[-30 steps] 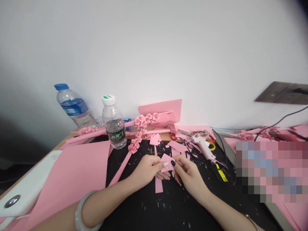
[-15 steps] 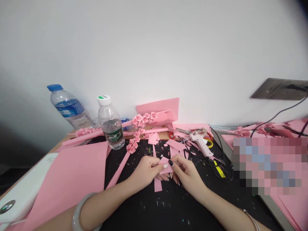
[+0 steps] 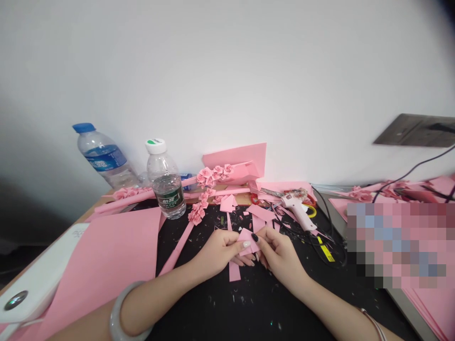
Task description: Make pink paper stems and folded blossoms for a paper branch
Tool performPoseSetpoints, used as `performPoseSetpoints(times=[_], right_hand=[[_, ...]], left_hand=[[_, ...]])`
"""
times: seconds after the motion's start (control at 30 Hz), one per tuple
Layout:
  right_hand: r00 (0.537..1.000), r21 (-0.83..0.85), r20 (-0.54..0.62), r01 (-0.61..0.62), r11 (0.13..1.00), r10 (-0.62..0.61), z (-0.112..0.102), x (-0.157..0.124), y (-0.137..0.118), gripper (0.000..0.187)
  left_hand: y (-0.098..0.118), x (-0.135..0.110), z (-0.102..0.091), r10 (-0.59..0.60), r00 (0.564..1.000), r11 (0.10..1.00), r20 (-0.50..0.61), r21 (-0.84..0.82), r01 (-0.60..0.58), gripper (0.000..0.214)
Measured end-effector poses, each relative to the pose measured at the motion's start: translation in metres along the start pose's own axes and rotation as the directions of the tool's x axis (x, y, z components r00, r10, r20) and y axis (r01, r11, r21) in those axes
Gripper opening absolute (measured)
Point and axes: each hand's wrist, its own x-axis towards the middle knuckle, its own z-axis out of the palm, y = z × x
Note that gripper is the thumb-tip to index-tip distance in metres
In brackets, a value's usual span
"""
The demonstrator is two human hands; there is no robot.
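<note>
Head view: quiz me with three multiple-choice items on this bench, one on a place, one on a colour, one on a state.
1. Where is the hot glue gun? A. Right of centre, at the back. B. On the big pink sheet at left. C. Beside the water bottles.
2. What colour is the cap of the leaning water bottle? A. White. B. Blue. C. Red.
3. The small pink paper piece is: A. Loose on the black mat. B. Held by the left hand and right hand. C. Held by the right hand alone.

1 A: it lies back, right of both hands.
2 B: the cap shows blue.
3 B: fingers of both hands pinch it.
</note>
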Motion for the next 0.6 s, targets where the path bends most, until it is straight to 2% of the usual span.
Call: performPoseSetpoints(times=[0.17,0.33,0.43,0.53,0.6], right_hand=[[1.0,-0.004,0.0,0.003,1.0,-0.003,-0.0007,0.0024,0.0,0.026],[0.999,-0.046,0.01,0.033,0.998,-0.033,-0.0025,0.0044,0.0,0.02],[0.991,-0.14,-0.004,0.129,0.982,-0.131,-0.0026,0.0036,0.0018,0.016],[0.955,-0.267,-0.031,0.278,0.923,-0.297,-0.0023,0.0024,0.0025,0.033],[0.92,-0.328,-0.021,0.363,0.872,-0.391,-0.0028,0.002,0.0022,0.035]], left_hand=[[0.0031,0.0,0.0006,-0.002,1.0,1.0,-0.005,-0.028,0.002,0.045],[0.0048,0.0001,0.0008,0.04,0.999,0.998,0.019,-0.041,-0.039,0.04],[0.0028,0.0009,0.0003,0.051,0.999,0.998,0.004,-0.04,-0.051,0.038],[-0.001,0.0026,-0.0003,0.041,0.996,0.997,-0.08,-0.064,-0.046,0.036],[-0.0027,0.0035,-0.0005,0.042,0.993,0.996,-0.113,-0.075,-0.05,0.036]])
